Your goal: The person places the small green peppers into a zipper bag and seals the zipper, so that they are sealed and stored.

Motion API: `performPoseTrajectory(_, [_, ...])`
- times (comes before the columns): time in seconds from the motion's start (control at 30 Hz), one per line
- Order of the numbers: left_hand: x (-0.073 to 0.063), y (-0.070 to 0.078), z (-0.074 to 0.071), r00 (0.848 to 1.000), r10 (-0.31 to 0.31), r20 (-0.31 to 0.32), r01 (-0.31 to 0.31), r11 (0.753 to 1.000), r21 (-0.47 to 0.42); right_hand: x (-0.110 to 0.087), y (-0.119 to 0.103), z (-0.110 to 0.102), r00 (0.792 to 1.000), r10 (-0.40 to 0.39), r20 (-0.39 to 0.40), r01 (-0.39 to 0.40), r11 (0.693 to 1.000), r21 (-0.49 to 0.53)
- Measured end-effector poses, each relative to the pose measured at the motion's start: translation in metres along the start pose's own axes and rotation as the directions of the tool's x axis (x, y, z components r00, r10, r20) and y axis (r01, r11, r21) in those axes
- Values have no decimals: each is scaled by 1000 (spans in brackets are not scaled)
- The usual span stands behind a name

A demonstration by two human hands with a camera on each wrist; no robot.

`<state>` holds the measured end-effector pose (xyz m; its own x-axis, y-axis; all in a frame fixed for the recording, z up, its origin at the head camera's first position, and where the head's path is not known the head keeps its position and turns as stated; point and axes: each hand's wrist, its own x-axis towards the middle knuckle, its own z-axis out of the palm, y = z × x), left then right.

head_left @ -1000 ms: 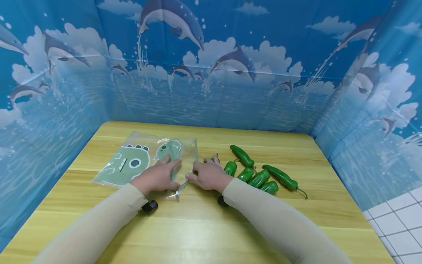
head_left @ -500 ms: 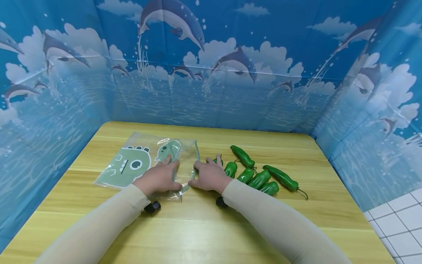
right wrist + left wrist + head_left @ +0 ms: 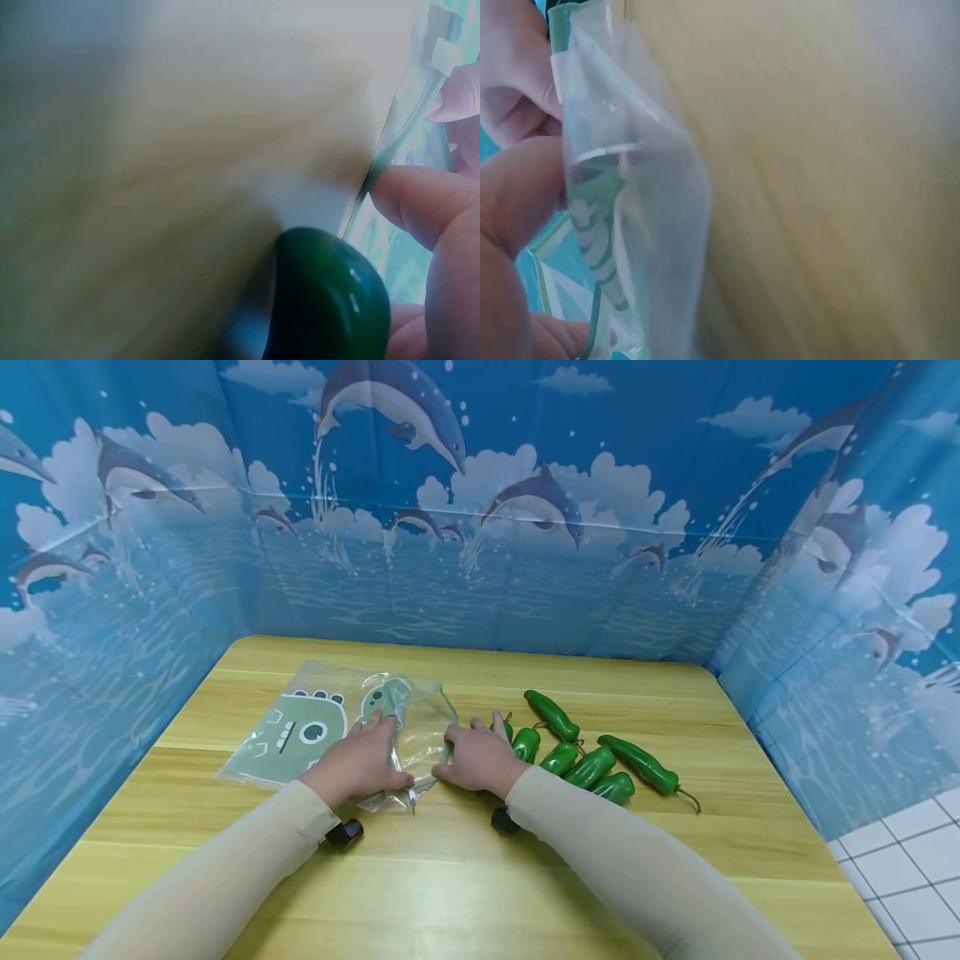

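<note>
A clear zip bag (image 3: 281, 739) printed with green cartoon dinosaurs lies on the table, its mouth facing right and spread apart. My left hand (image 3: 352, 764) holds one side of the mouth, thumb toward the near corner. Opposite it, my right hand (image 3: 480, 758) grips the other green-edged rim between thumb and fingers. The left wrist view has the clear plastic (image 3: 667, 225) bulging beside the thumb. In the right wrist view the thumb presses on the bag's rim (image 3: 409, 124), close to a glossy green pepper (image 3: 330, 292). The right fingertips are partly hidden behind the plastic.
Several green peppers (image 3: 590, 766) lie to the right of my right hand, some partly behind the forearm. A longer one (image 3: 641, 762) lies farthest right, another (image 3: 551, 714) farther back. A dolphin-print curtain (image 3: 480, 585) surrounds the wooden table (image 3: 420, 893) at the back and sides.
The bag's mouth has spread wider, its rims drawing apart between my hands. My right hand has shifted slightly right. The peppers lie where they were.
</note>
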<state>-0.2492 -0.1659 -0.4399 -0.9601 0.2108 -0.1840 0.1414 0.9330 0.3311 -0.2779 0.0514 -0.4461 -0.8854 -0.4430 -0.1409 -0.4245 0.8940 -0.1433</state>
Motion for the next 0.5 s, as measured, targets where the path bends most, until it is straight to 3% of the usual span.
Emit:
performPoseTrajectory(0.2, [2, -5, -1, 999, -43, 6, 43, 999, -19, 0, 3, -1, 999, -13, 36, 14, 1000, -17])
performPoseTrajectory(0.5, [4, -10, -2, 998, -46, 34, 47, 999, -13, 0, 4, -3, 998, -3, 70, 6, 999, -40])
